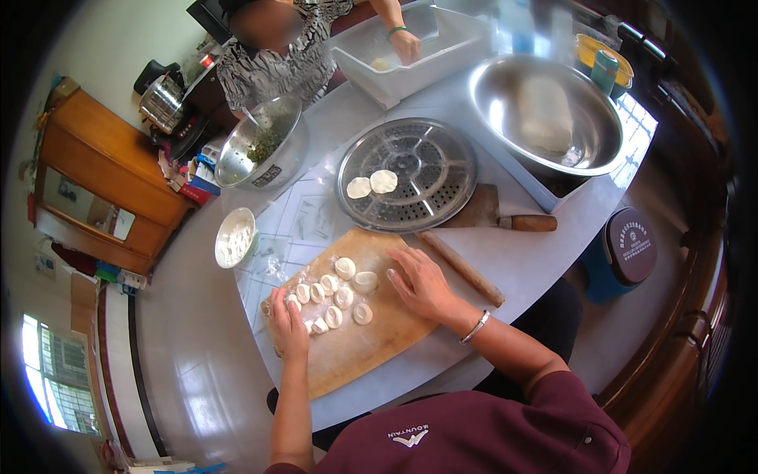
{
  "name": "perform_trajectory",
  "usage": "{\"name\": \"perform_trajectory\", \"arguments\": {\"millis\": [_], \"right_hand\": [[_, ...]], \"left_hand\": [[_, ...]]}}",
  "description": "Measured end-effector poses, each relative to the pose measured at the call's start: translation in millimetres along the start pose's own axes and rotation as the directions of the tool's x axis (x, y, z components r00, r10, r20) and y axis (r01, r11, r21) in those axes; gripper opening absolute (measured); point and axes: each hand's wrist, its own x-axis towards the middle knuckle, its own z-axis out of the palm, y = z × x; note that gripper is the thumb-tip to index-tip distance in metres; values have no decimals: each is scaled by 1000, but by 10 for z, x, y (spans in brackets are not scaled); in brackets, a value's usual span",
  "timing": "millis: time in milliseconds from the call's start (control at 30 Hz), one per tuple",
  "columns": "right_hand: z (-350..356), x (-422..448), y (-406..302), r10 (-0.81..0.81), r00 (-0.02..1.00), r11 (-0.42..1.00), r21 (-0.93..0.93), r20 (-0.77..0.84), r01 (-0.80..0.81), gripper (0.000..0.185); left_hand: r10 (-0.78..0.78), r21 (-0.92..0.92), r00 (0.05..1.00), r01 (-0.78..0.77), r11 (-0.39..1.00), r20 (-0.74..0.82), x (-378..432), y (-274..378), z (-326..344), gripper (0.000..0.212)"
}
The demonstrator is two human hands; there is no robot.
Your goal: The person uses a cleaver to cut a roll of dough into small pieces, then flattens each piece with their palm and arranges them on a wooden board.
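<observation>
Several small dough pieces [344, 268] lie on a floured wooden cutting board [349, 364]. At the board's left edge, my left hand [289, 323] rests by the leftmost pieces; whether its fingers hold one is hidden. My right hand [421, 281] is over the board's right side, fingers apart, holding nothing. Just right of it lies a wooden rolling pin [465, 269]. Two flat dough wrappers [384, 181] lie on a perforated metal steamer tray [423, 207] beyond the board. A cleaver [485, 213] with a wooden handle sits partly under the tray's rim.
A bowl of flour [236, 237] and a steel bowl of chopped green filling [263, 142] stand at the left. A large steel basin [548, 118] rests on a box at the right. Across the table, another person has a hand [405, 46] in a white plastic bin [379, 83].
</observation>
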Motion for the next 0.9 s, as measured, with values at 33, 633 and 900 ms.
{"name": "perform_trajectory", "arguments": {"millis": [33,633,900], "right_hand": [[2,0,8,3,1000,1000,-1,4,-3,28],[18,-8,105,56,998,998,-42,37,-54,26],[44,-11,31,30,999,999,12,39,-30,27]], "left_hand": [[-40,30,999,41,999,-19,33,35,18,37],[-132,152,991,134,979,-25,168,-97,80,41],[-254,84,964,261,962,-79,125,-115,32,40]]}}
